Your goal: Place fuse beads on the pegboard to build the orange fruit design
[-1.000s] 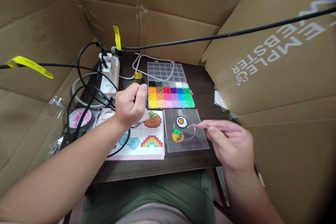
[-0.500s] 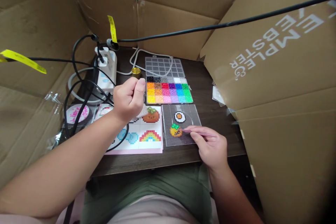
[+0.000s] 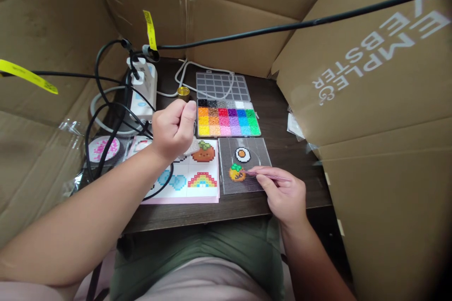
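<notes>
My right hand (image 3: 286, 197) pinches pink tweezers (image 3: 270, 176). Their tips reach the right side of an orange bead persimmon (image 3: 237, 174) with a green top, on a clear pegboard (image 3: 254, 186). A bead fried egg (image 3: 243, 154) lies just behind it on the same board. My left hand (image 3: 173, 131) is closed in a fist above the picture sheet (image 3: 183, 167); whatever it may hold is hidden. A whitish speckled thing (image 3: 192, 146) shows below that fist, too covered to name. The sheet bears a printed persimmon and a rainbow.
Behind the pegboard stands an open bead box (image 3: 229, 120) of many colours, its lid (image 3: 222, 86) folded back. Left are black cables (image 3: 96, 150), a power strip (image 3: 144, 94) and a plate of pink beads (image 3: 104, 149). A gold tin (image 3: 183, 93) sits behind my fist. Cardboard walls (image 3: 353, 117) enclose the table.
The view has tilted slightly, so the table things sit a little higher in the picture. Both hands keep their grips, and the tweezer tips stay at the bead persimmon.
</notes>
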The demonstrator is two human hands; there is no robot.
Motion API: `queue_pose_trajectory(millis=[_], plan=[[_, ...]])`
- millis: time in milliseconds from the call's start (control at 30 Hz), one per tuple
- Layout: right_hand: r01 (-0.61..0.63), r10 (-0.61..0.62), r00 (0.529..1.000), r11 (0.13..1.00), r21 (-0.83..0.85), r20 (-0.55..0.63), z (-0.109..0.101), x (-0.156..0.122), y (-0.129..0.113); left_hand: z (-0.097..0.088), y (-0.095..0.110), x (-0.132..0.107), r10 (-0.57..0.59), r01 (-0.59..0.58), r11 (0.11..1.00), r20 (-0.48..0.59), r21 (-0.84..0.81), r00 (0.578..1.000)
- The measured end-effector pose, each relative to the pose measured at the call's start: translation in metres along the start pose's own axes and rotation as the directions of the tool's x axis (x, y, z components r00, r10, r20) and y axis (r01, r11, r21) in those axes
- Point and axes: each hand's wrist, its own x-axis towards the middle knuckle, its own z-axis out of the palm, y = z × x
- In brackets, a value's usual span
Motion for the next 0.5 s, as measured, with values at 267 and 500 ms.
queue_pose_trajectory(millis=[267,500], plan=[[0.018,-0.018,1.000,1.000,-0.012,0.007,-0.0003,0.0000,0.0021,0.0005,0.0009,0.0003,0.018,-0.018,1.000,-0.006,0.012,1.000],[0.007,-0.006,1.000,1.000,-0.010,0.007,0.0001,0.0001,0.0011,0.0006,-0.0011,-0.0006,-0.021,0.021,1.000,-0.001,-0.006,1.000]])
